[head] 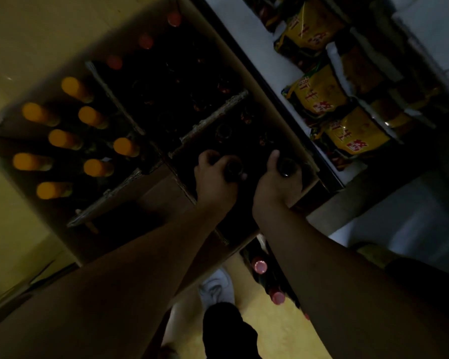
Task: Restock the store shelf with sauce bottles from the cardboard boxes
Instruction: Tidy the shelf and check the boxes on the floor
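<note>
The view is dim and blurred. Both hands reach into an open cardboard box (306, 187) of dark-capped sauce bottles. My left hand (213, 174) grips the neck of one dark bottle (235, 171). My right hand (275, 182) grips the top of another dark bottle (287, 167) beside it. More dark bottles (223, 132) stand deeper in the same box, hard to make out. The white store shelf (270, 60) runs along the right side of the boxes.
A box of orange-capped bottles (88, 117) stands on the left. A box with red-capped bottles (145, 41) lies further back. Yellow snack bags (319, 95) fill the shelf. Two pink-capped bottles (259, 266) stand on the yellow floor near my white shoe (215, 288).
</note>
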### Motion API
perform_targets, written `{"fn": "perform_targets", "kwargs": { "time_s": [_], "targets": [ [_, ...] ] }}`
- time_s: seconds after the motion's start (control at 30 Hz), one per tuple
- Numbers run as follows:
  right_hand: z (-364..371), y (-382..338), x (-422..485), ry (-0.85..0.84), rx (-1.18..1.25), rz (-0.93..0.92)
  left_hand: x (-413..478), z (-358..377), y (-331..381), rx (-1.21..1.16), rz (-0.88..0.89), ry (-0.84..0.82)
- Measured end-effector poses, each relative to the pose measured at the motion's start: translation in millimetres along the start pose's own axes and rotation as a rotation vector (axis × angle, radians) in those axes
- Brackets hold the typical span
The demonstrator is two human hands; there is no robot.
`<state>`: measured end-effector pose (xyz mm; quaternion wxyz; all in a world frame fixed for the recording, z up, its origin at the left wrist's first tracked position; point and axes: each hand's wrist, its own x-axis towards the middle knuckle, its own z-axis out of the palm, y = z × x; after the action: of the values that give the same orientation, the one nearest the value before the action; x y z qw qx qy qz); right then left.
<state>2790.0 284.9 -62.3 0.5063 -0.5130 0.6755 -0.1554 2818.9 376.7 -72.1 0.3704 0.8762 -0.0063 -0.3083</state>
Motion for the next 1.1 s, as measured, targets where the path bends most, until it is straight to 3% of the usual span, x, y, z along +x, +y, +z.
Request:
{"fn": "perform_targets", "kwargs": {
  "time_s": [0.23, 0.4, 0.63, 0.9, 1.1],
  "targets": [
    [-29, -52, -38, -0.057, 0.060, -0.248, -61, -57, 21, -0.290, 0.020, 0.007],
    [-62, -123, -96, -0.162, 0.053, -0.409, -122, -128, 90, -0.597, -0.028, -0.001],
    [-134, -259, -219, -0.190, 0.076, -0.624, -211, -260, 206, -0.549, 0.082, 0.173],
    [-298, -423, -394, -0.295, 0.156, -0.684, -400, -414, 351, -0.405, 0.414, 0.287],
    [-459, -525, -498, -0.398, 0.226, -0.741, -541, -472, 462, -0.418, 0.664, 0.174]
  ]
}}
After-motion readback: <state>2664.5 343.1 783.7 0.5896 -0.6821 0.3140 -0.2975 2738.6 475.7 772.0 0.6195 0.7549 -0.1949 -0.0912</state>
